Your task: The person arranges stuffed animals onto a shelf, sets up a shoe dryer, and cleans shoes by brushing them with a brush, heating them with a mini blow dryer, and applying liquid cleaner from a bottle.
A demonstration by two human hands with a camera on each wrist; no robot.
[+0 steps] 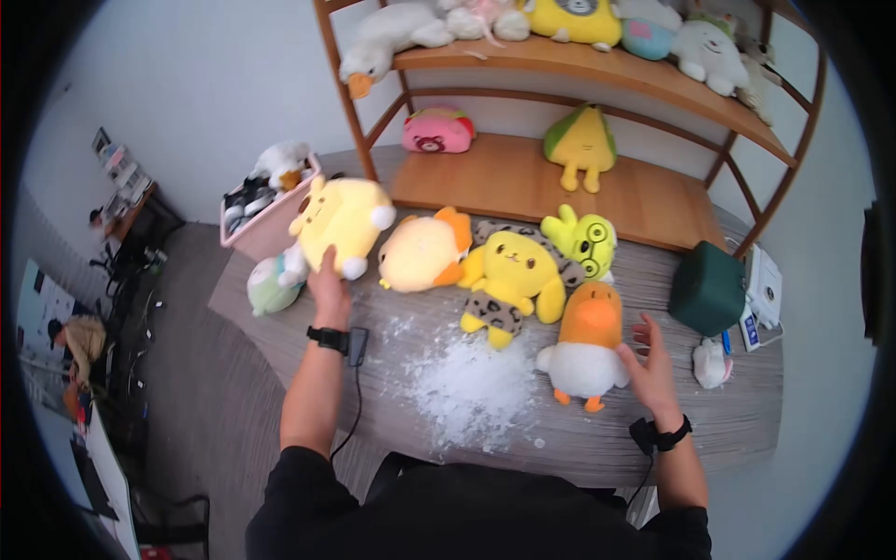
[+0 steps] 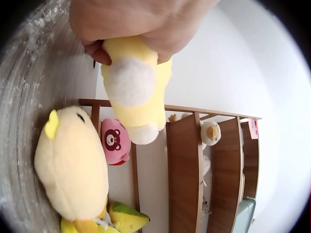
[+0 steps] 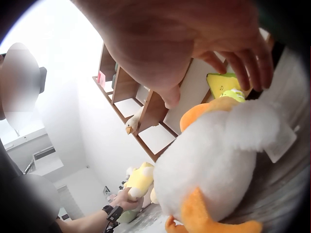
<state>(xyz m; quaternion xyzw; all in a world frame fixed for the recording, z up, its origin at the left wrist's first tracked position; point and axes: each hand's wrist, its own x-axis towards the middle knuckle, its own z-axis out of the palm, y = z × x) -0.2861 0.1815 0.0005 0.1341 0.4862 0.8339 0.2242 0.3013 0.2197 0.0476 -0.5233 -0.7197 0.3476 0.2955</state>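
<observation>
The left hand [image 1: 329, 287] grips a pale yellow plush with white paws [image 1: 343, 224], held up at the table's left; in the left wrist view, thumb and fingers of the left hand [image 2: 141, 24] pinch the yellow plush [image 2: 138, 114]. The right hand [image 1: 651, 366], fingers spread and loosely bent, is beside the white and orange duck plush [image 1: 590, 359]. In the right wrist view the right hand [image 3: 194, 43] hovers by the duck plush [image 3: 209, 160], holding nothing.
A peach plush [image 1: 425, 252], a yellow plush in leopard print [image 1: 513, 271] and a green plush with glasses [image 1: 581, 241] stand mid-table. White powder [image 1: 471, 387] lies in front. Around them are a green box [image 1: 707, 287], a pink basket [image 1: 271, 229] and a wooden shelf [image 1: 560, 182].
</observation>
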